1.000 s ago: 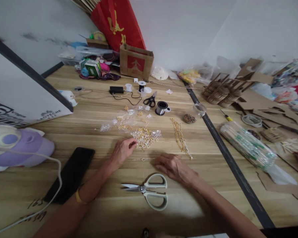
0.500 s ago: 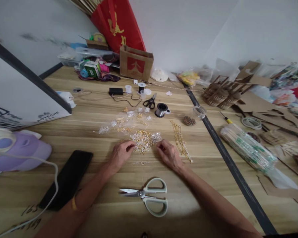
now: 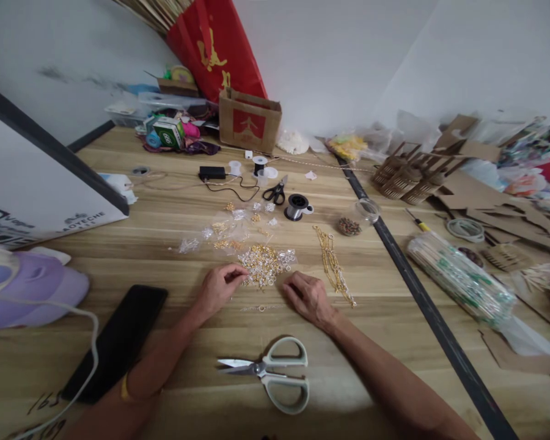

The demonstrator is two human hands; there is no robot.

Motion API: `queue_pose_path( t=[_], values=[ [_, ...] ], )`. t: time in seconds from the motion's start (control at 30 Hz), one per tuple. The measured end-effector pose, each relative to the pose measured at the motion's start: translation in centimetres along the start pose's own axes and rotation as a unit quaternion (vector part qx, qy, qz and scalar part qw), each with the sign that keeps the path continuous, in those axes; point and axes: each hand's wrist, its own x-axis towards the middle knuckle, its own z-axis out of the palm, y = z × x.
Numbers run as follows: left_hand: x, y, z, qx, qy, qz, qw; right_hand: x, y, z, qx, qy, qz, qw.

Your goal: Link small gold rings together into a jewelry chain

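- Between the hands, slightly far: heap of gold and silver jewelry findings (image 3: 261,264), nearer the left hand (image 3: 220,287) than the right hand (image 3: 308,298).
- At its left edge, bunched left fingertips; cannot tell whether gripping.
- Just off its near right, curled right fingers; cannot tell whether gripping.
- Nearer: thin chain (image 3: 261,308), long axis left to right.

On the counter (image 3: 201,391), a pile of small pieces (image 3: 260,266) lies between and slightly behind the left hand (image 3: 217,287) and right hand (image 3: 308,296), with small bags (image 3: 228,227) just behind it. A short chain (image 3: 261,308) lies before the pile, then scissors (image 3: 259,368) toward the front edge. A phone (image 3: 119,342) lies toward the front left corner. Right of the pile come longer chains (image 3: 333,269), then, past a strip (image 3: 415,290), a packet of sticks (image 3: 461,278). A paper bag (image 3: 250,125) stands near the back edge.
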Motion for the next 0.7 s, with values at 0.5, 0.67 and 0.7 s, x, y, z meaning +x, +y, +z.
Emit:
queue_pose_path(
  t=[0.5, 0.67, 0.7],
  values=[
    [0.01, -0.5, 0.0, 0.001, -0.006, -0.002, 1.0, -0.04, 0.06, 0.1, -0.01, 0.0, -0.017, 1.0],
    [-0.07, -0.18, -0.11, 0.002, -0.009, -0.006, 1.0, -0.08, 0.09, 0.15, -0.002, -0.002, -0.015, 1.0],
    [-0.08, -0.19, -0.11, 0.002, -0.009, -0.006, 1.0, -0.09, 0.1, 0.14, 0.002, -0.002, -0.013, 1.0]
  ],
)
